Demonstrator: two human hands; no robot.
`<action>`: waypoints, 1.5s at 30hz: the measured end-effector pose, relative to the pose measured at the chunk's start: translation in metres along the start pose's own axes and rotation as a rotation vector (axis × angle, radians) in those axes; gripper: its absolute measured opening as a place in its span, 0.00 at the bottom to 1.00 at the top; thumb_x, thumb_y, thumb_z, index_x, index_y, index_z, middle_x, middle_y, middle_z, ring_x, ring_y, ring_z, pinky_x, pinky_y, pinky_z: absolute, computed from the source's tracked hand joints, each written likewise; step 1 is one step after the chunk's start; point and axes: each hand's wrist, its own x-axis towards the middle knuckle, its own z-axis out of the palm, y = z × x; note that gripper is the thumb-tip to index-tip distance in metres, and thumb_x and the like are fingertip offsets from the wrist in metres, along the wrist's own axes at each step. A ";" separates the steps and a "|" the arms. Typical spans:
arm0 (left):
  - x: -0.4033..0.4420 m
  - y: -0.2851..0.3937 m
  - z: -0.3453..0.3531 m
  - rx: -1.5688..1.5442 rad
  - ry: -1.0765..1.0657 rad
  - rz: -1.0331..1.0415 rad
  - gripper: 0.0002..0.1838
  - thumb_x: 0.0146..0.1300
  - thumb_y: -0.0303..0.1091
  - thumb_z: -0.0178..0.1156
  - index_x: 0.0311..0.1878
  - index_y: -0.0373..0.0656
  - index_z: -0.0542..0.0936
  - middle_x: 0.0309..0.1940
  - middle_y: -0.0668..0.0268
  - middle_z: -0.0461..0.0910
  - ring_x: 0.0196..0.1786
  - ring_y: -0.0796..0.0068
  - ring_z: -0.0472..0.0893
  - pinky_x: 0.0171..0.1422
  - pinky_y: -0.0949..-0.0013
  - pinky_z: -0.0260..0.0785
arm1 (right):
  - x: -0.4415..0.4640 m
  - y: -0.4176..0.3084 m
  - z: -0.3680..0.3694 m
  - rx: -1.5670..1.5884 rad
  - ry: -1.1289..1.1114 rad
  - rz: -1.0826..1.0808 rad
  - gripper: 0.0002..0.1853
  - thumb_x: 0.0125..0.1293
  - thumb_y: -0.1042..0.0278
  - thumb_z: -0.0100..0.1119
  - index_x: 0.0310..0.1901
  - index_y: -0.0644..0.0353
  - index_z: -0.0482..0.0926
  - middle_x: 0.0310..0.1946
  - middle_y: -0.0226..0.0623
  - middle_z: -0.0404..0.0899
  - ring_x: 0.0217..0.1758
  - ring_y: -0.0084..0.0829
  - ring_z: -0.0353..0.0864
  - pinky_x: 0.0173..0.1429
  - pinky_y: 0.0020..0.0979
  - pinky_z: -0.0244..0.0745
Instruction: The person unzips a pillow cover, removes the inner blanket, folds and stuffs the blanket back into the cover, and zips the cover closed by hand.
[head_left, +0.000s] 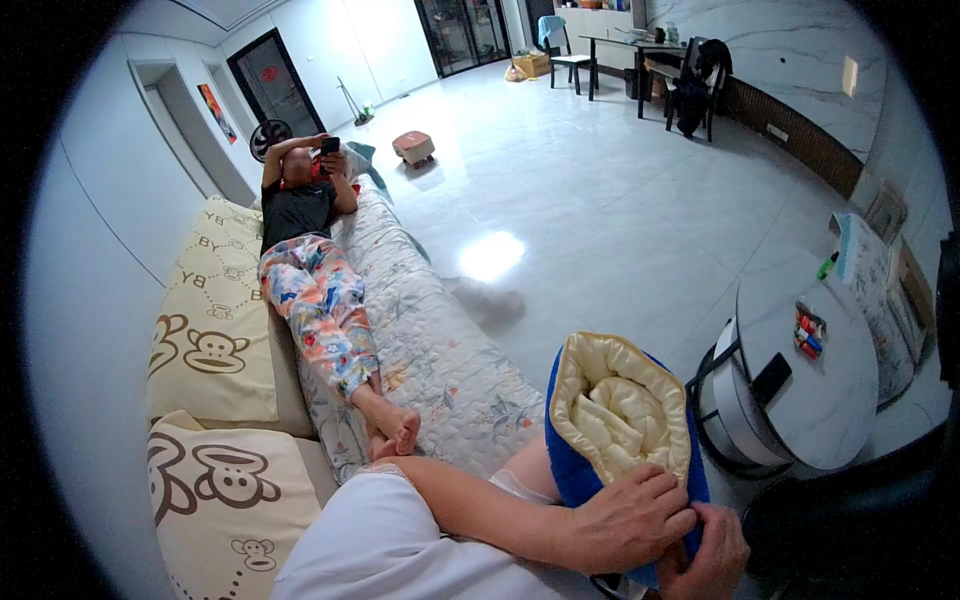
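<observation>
A blue bag (572,470) with a puffy cream quilted lining or filling (625,400) rests over my lap, its mouth facing up. My left hand (625,515) reaches across from the left, with its fingers closed on the bag's near right edge. Close beside it, my right hand (708,552) pinches the same blue edge, thumb and fingers together. The fingertips of both hands almost meet there. What lies beneath my hands is hidden.
Another person (310,270) lies on the sofa (430,350) holding a phone (329,146). Sofa backs wear monkey-print covers (215,350). At right stands a round table (840,400) with a dark phone (770,380) and a colourful packet (808,332). A small wheeled stool (413,147) is farther off.
</observation>
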 end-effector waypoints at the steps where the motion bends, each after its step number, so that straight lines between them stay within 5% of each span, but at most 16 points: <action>1: 0.001 0.000 -0.002 -0.035 -0.005 -0.002 0.10 0.56 0.35 0.55 0.40 0.42 0.73 0.37 0.60 0.73 0.46 0.61 0.74 0.57 0.59 0.64 | 0.001 0.001 -0.001 0.016 -0.029 -0.009 0.26 0.68 0.45 0.54 0.50 0.66 0.74 0.40 0.52 0.76 0.41 0.56 0.77 0.43 0.49 0.73; 9: -0.002 -0.005 0.001 -0.021 0.109 0.122 0.08 0.56 0.33 0.56 0.37 0.42 0.73 0.35 0.61 0.73 0.43 0.63 0.74 0.58 0.61 0.63 | 0.009 -0.009 -0.007 -0.017 -0.087 0.025 0.24 0.66 0.42 0.54 0.37 0.60 0.71 0.32 0.48 0.70 0.38 0.54 0.74 0.38 0.49 0.69; 17: -0.007 -0.017 0.006 0.015 0.219 0.050 0.10 0.52 0.35 0.57 0.36 0.41 0.73 0.34 0.61 0.74 0.44 0.61 0.75 0.58 0.59 0.64 | 0.028 -0.006 -0.011 0.033 -0.243 -0.076 0.11 0.61 0.64 0.58 0.31 0.61 0.69 0.29 0.47 0.70 0.36 0.52 0.73 0.39 0.49 0.67; 23: -0.031 -0.040 -0.022 0.116 0.265 -0.132 0.07 0.51 0.31 0.61 0.32 0.46 0.74 0.33 0.62 0.76 0.45 0.59 0.77 0.58 0.57 0.66 | 0.017 0.006 -0.009 0.220 -0.330 -0.241 0.08 0.56 0.70 0.59 0.26 0.60 0.70 0.25 0.46 0.70 0.31 0.50 0.73 0.36 0.48 0.67; 29: -0.051 -0.125 -0.080 0.702 0.737 -0.320 0.04 0.63 0.24 0.60 0.35 0.41 0.74 0.35 0.59 0.78 0.41 0.64 0.80 0.50 0.62 0.72 | -0.003 0.011 -0.012 0.479 -0.386 -0.346 0.08 0.52 0.72 0.63 0.25 0.60 0.71 0.22 0.45 0.70 0.28 0.49 0.73 0.32 0.47 0.67; 33: -0.063 -0.147 -0.088 0.027 0.588 -0.447 0.04 0.69 0.29 0.57 0.41 0.42 0.72 0.39 0.60 0.79 0.47 0.65 0.80 0.55 0.66 0.70 | -0.006 0.021 -0.017 0.468 -0.352 -0.260 0.10 0.52 0.70 0.64 0.25 0.58 0.71 0.22 0.46 0.69 0.28 0.49 0.73 0.32 0.48 0.67; 35: -0.061 -0.154 -0.085 -0.280 0.497 -0.505 0.06 0.71 0.33 0.55 0.44 0.41 0.72 0.42 0.60 0.80 0.50 0.66 0.79 0.58 0.65 0.69 | -0.005 0.028 -0.021 0.400 -0.506 -0.263 0.10 0.48 0.70 0.69 0.21 0.61 0.74 0.19 0.40 0.72 0.23 0.40 0.74 0.28 0.39 0.68; 37: -0.055 -0.165 -0.075 -0.572 0.401 -0.438 0.15 0.76 0.43 0.47 0.52 0.41 0.70 0.51 0.56 0.79 0.56 0.65 0.77 0.64 0.63 0.65 | -0.008 0.035 -0.017 0.407 -0.446 -0.194 0.12 0.48 0.68 0.68 0.19 0.58 0.73 0.16 0.38 0.69 0.19 0.39 0.72 0.24 0.38 0.66; 38: -0.052 -0.165 -0.060 -0.763 0.407 -0.440 0.15 0.74 0.33 0.47 0.56 0.36 0.76 0.51 0.57 0.76 0.54 0.67 0.73 0.59 0.64 0.66 | -0.012 0.047 -0.016 0.386 -0.475 -0.198 0.11 0.48 0.68 0.68 0.23 0.59 0.74 0.21 0.40 0.72 0.26 0.42 0.75 0.30 0.41 0.70; 40: -0.066 -0.181 -0.023 -0.554 0.301 -0.491 0.20 0.73 0.38 0.49 0.61 0.35 0.70 0.52 0.59 0.74 0.54 0.69 0.71 0.60 0.64 0.65 | -0.010 0.054 -0.021 0.386 -0.474 -0.145 0.10 0.49 0.68 0.68 0.24 0.58 0.73 0.26 0.43 0.74 0.31 0.46 0.77 0.35 0.47 0.72; 42: -0.063 -0.177 -0.001 -0.732 0.228 -0.671 0.24 0.67 0.34 0.54 0.63 0.35 0.66 0.50 0.62 0.75 0.51 0.73 0.72 0.57 0.67 0.68 | -0.004 0.046 -0.028 0.355 -0.394 -0.016 0.11 0.49 0.67 0.68 0.25 0.59 0.73 0.26 0.44 0.73 0.31 0.48 0.77 0.38 0.47 0.74; 44: -0.056 -0.177 0.007 -0.796 0.283 -0.642 0.24 0.67 0.34 0.55 0.63 0.35 0.67 0.48 0.63 0.76 0.50 0.74 0.73 0.55 0.68 0.69 | -0.002 0.047 -0.035 0.285 -0.297 0.119 0.09 0.51 0.66 0.68 0.30 0.59 0.77 0.33 0.45 0.78 0.38 0.46 0.80 0.55 0.45 0.76; 45: -0.047 -0.169 0.006 -0.843 0.353 -0.627 0.24 0.66 0.33 0.56 0.62 0.35 0.67 0.47 0.64 0.76 0.48 0.75 0.74 0.53 0.70 0.70 | -0.006 0.060 -0.036 0.277 -0.291 0.144 0.09 0.51 0.66 0.68 0.30 0.59 0.77 0.33 0.45 0.78 0.38 0.46 0.80 0.55 0.45 0.76</action>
